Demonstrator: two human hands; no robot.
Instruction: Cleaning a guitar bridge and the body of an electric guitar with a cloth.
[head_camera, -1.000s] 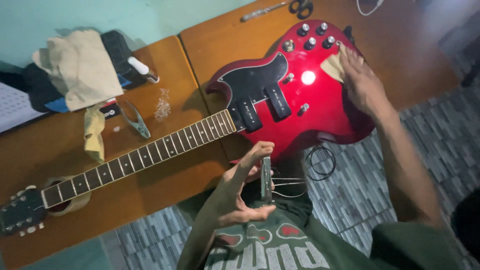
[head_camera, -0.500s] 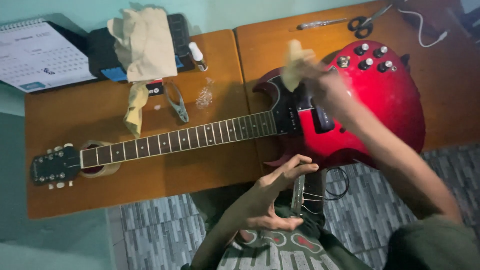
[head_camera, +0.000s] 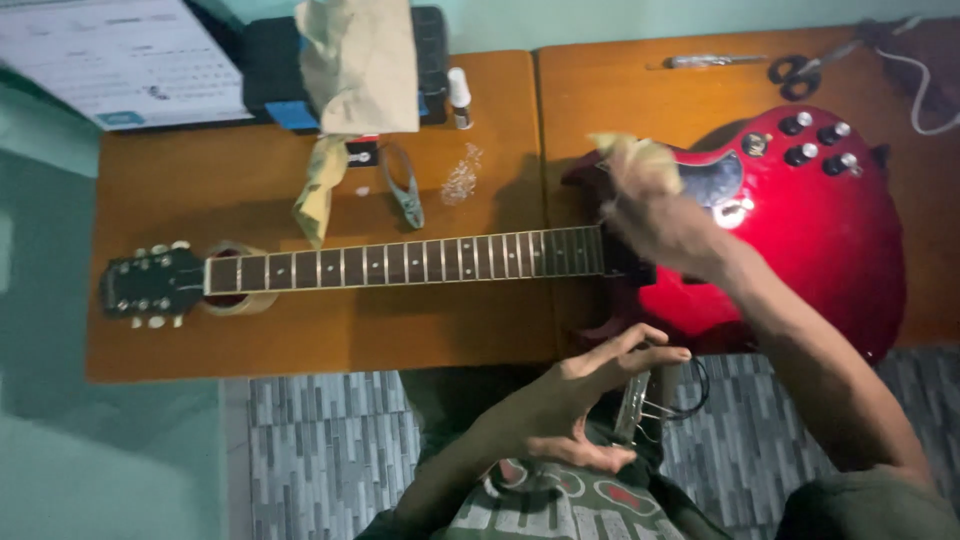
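Two wooden tables (head_camera: 300, 340) stood pushed together against a pale green wall, with grey patterned floor tiles (head_camera: 320, 450) showing below their front edge. Across both lay a red electric guitar (head_camera: 820, 240), its body on the right-hand table and its neck (head_camera: 400, 265) running left to the headstock (head_camera: 150, 285), which rested over a roll of tape (head_camera: 240, 303).

The right hand (head_camera: 660, 215) was closed on a crumpled yellowish cloth (head_camera: 635, 155), pressing it on the guitar body just where the neck joins; motion blur hid the fingers. The left hand (head_camera: 570, 410) hovered in front of the table edge over the person's lap, fingers spread and curled, pinching a small metal part (head_camera: 632, 405) with thin wires trailing from it. A dark loop of cable (head_camera: 690, 395) hung just beside it.

Behind the neck sat a pair of pliers (head_camera: 405, 190), a little heap of clear bits (head_camera: 462, 178), a small white bottle (head_camera: 459, 97), another strip of cloth (head_camera: 320, 185), and a beige rag (head_camera: 360, 60) draped over a black case (head_camera: 430, 60). A calendar (head_camera: 120, 60) lay at the far left. Scissors (head_camera: 800, 72) and a slim metal tool (head_camera: 705, 61) lay beyond the guitar body, well apart from both hands.
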